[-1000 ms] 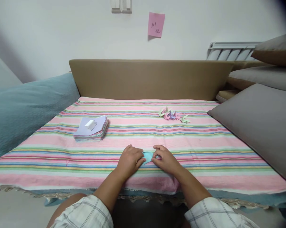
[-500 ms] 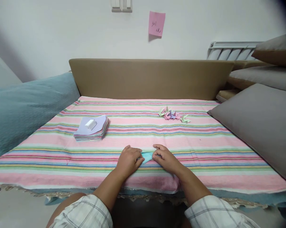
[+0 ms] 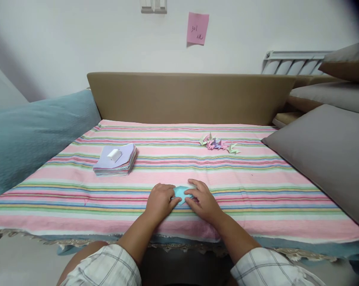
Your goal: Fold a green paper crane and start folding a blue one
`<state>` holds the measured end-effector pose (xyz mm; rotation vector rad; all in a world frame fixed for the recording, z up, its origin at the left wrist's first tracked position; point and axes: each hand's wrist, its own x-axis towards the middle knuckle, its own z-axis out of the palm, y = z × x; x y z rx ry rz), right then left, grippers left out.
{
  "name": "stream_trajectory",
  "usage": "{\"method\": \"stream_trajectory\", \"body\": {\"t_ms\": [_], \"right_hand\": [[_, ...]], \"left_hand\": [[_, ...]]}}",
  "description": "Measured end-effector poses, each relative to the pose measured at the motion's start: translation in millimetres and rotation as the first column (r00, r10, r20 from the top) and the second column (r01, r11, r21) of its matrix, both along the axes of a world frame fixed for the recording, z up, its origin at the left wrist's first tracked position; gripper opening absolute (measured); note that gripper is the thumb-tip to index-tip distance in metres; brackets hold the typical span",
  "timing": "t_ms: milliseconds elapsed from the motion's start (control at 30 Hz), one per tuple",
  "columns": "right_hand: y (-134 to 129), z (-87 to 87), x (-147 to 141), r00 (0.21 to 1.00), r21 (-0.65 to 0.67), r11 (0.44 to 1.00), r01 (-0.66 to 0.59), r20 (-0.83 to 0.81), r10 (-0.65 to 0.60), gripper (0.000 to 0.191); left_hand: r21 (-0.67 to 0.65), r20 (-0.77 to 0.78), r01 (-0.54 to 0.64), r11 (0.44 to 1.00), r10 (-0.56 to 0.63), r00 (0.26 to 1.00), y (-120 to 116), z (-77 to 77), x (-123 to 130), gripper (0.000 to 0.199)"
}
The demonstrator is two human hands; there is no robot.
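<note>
A light-blue piece of folded paper [image 3: 182,194] lies between my two hands, low over the striped cloth. My left hand [image 3: 161,201] grips its left edge, thumb in front and fingers behind. On the other side, my right hand [image 3: 201,200] pinches the right edge between thumb and index finger, with the other fingers raised and curved. Fingers cover both ends of the paper, so its full shape is hidden.
A stack of coloured paper sheets [image 3: 115,161] sits at the left, a small white block [image 3: 114,155] on top. Several folded paper cranes [image 3: 217,143] lie at the back right. Grey cushions [image 3: 325,151] border the right, a blue-covered cushion [image 3: 42,135] the left. The striped cloth [image 3: 167,159] covers the seat.
My right hand has shifted slightly left and its fingers have moved over the paper. The blue paper now shows a taller, wider face than the narrow strip before. My left hand stays nearly in place.
</note>
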<state>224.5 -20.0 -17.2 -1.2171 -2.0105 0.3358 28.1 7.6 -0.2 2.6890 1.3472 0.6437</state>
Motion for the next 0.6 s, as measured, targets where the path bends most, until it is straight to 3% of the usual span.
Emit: {"method": "stream_trajectory", "body": {"t_ms": [267, 433, 600], "right_hand": [[4, -2.7, -6, 0.999, -0.184, 0.982, 0.049, -0.011, -0.052, 0.019], [5, -1.2, -6, 0.999, -0.206, 0.978, 0.033, 0.002, -0.034, 0.019], [5, 2.5, -6, 1.000, -0.209, 0.978, 0.018, -0.001, -0.019, 0.019]], "left_hand": [[-0.175, 0.139, 0.077, 0.982, -0.053, 0.989, 5, 5.4, -18, 0.015], [-0.334, 0.230, 0.043, 0.941, 0.037, 0.972, 9, 8.4, -31, 0.009], [-0.386, 0.254, 0.027, 0.922, 0.078, 0.964, 11, 7.6, -37, 0.012]]}}
